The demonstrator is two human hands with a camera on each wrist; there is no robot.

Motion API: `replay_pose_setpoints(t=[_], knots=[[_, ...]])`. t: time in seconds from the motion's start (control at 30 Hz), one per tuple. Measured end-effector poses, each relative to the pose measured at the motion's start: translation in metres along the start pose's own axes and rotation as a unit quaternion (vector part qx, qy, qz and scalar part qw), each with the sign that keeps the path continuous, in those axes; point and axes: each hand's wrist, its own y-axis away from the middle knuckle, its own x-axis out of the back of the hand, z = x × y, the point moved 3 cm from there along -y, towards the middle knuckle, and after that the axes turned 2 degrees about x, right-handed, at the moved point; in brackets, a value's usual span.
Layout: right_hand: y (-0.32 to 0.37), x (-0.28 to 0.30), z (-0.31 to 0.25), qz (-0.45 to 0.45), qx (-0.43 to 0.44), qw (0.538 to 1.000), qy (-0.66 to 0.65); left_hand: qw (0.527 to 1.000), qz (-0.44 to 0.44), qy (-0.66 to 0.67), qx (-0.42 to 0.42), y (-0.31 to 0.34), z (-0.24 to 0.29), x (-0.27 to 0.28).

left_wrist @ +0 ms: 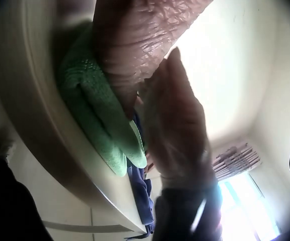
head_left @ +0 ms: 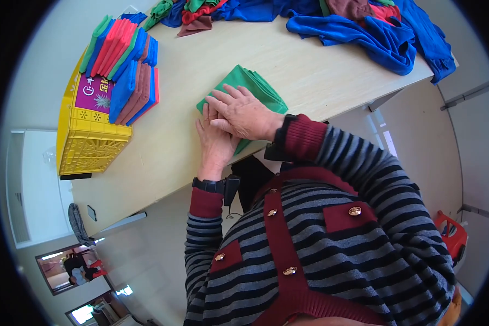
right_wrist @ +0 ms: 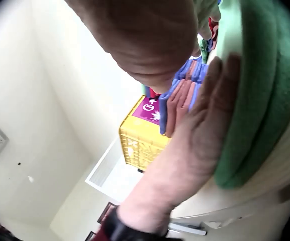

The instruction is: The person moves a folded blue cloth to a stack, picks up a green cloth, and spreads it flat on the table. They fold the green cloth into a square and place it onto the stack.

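A folded green cloth [head_left: 263,92] lies on the table near its front edge, its stacked layers fanning at the right side. My left hand [head_left: 216,144] rests on the cloth's left part with extended fingers. Across it lies my right hand [head_left: 244,115], its fingers straight and overlapping the left hand's fingers in the head view. In the left wrist view the green cloth [left_wrist: 100,110] shows thick rounded folds under the palm. From the right wrist, the left hand [right_wrist: 197,143] is seen flat along the side of the cloth [right_wrist: 257,100].
A yellow basket [head_left: 95,138] at the left bears folded red, blue, green and brown cloths [head_left: 126,54]. Loose blue cloth [head_left: 364,41] and other crumpled cloths spread along the far edge. A phone-like dark object [head_left: 92,213] lies at the table's left corner.
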Motion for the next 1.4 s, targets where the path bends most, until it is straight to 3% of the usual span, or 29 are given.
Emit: replay_pose_setpoints(t=[0.1,0.23,0.37,0.5,0.8,0.93,1.0,1.13,1.27,1.4], knots=[[0.000,-0.025,0.018,0.013,-0.003,0.992,0.126,1.000,0.002,0.019,0.002,0.000,0.003,0.007],[-0.002,-0.023,0.046,-0.040,-0.043,0.984,0.169,0.998,0.006,0.062,0.019,0.004,0.000,0.006],[-0.005,-0.019,0.053,-0.019,-0.051,0.978,0.203,0.998,0.011,0.060,0.017,0.004,-0.001,0.007],[-0.007,-0.013,0.059,-0.052,-0.079,0.973,0.209,0.998,0.014,0.062,0.026,0.016,-0.004,0.009],[-0.006,-0.014,0.060,-0.022,-0.055,0.973,0.223,0.996,-0.020,0.080,0.043,0.055,-0.004,0.022],[-0.006,-0.007,0.054,-0.061,-0.063,0.965,0.249,0.995,-0.021,0.077,0.063,0.075,-0.007,0.030],[-0.007,-0.003,0.043,-0.038,-0.014,0.959,0.282,0.994,0.005,0.081,0.078,0.077,-0.013,0.034],[-0.003,-0.020,0.026,-0.033,0.007,0.968,0.248,0.985,0.090,0.140,0.056,0.037,-0.020,0.034],[-0.003,-0.021,0.038,-0.047,-0.023,0.973,0.226,0.994,0.069,0.077,0.023,-0.009,-0.023,-0.011],[-0.006,-0.015,0.054,-0.057,-0.069,0.970,0.224,0.992,0.085,0.091,0.030,-0.023,-0.034,-0.020]])
